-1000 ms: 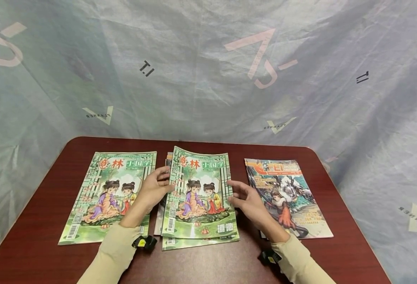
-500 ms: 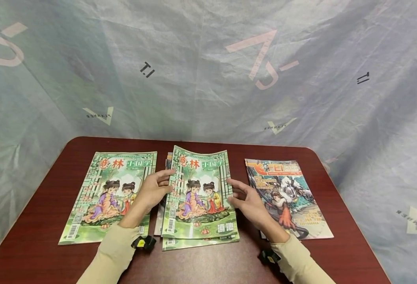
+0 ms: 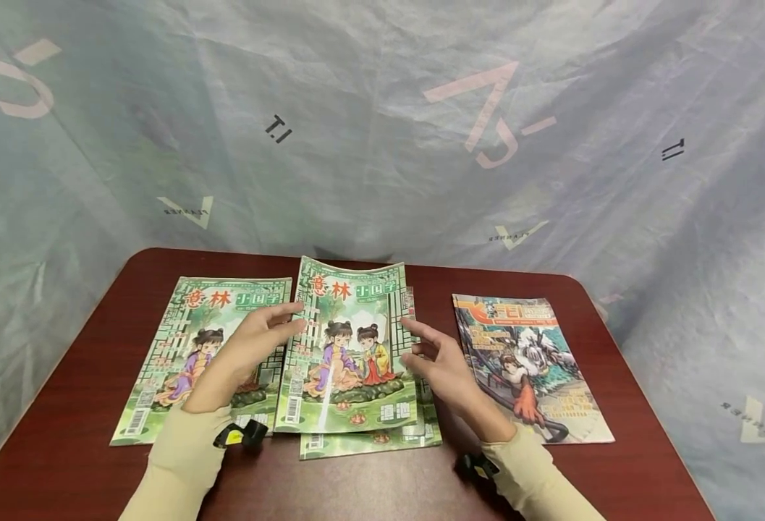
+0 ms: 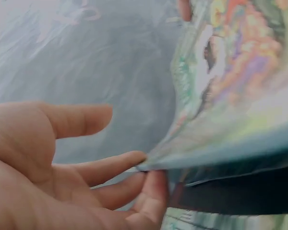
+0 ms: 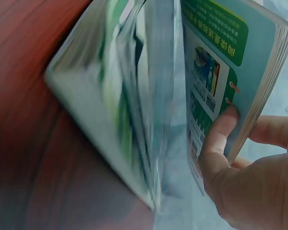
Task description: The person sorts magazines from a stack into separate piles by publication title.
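A green magazine (image 3: 349, 362), its cover showing two cartoon girls, is raised above the pile and bows in the middle. My left hand (image 3: 245, 347) holds its spine side at the fingertips; in the left wrist view the thumb stands apart from the magazine (image 4: 249, 57). My right hand (image 3: 450, 373) pinches the other long edge. Over in the right wrist view, one finger lies against the blue-green back cover (image 5: 259, 28) and another digit is beyond the page edges. Beneath lies a second green magazine (image 3: 375, 443), mostly covered.
Another green magazine (image 3: 161, 405) lies at the left, partly behind my left forearm. A comic magazine (image 3: 532, 362) with an orange title lies at the right. All rest on a dark red table (image 3: 643, 449). A grey printed curtain (image 3: 382, 145) hangs behind its far edge.
The held magazine and both hands have moved left and slightly toward the far edge. More of the pile beneath shows at its right and lower sides. The magazines at either side stay put.
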### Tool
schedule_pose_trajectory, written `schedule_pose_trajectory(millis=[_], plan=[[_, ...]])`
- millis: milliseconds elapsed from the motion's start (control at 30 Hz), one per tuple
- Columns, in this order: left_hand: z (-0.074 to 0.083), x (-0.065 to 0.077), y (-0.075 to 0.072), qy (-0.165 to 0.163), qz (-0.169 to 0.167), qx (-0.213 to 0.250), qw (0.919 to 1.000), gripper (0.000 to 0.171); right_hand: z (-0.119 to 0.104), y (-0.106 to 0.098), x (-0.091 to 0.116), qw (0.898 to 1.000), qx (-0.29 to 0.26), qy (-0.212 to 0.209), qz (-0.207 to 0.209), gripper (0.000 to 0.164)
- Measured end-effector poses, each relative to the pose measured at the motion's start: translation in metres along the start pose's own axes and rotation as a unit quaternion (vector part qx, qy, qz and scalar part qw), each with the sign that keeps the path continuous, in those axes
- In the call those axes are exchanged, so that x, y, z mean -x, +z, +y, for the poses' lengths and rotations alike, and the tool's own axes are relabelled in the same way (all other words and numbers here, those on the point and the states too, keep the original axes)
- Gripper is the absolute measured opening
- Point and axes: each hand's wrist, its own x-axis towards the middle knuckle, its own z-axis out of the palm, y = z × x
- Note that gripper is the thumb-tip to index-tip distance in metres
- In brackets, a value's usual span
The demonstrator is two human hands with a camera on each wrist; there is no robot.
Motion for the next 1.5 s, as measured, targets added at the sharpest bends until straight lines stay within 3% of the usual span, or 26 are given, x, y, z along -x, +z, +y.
schedule_pose_trajectory(millis=[167,433,933,1200,1500], plan=[[0.004,0.01,-0.02,-0.017,-0.028,0.0,0.9995,0.065,-0.005,0.019,-0.005,1.0,-0.015,0.001,0.003,0.066],[0.007,0.02,-0.042,-0.064,-0.019,-0.01,0.9977,0.073,-0.017,0.047,-0.01,0.999,-0.031,-0.019,0.008,0.066],[0.0,0.033,-0.077,-0.017,0.01,-0.066,0.9976,0.066,-0.029,0.086,-0.024,0.996,-0.064,0.003,-0.059,0.069],[-0.005,0.047,-0.101,-0.047,0.024,-0.065,0.9965,0.077,-0.038,0.107,-0.028,0.994,-0.074,0.015,-0.078,0.071],[-0.014,0.055,-0.122,-0.052,0.043,-0.081,0.9944,0.075,-0.043,0.132,-0.037,0.989,-0.103,0.026,-0.103,0.076]])
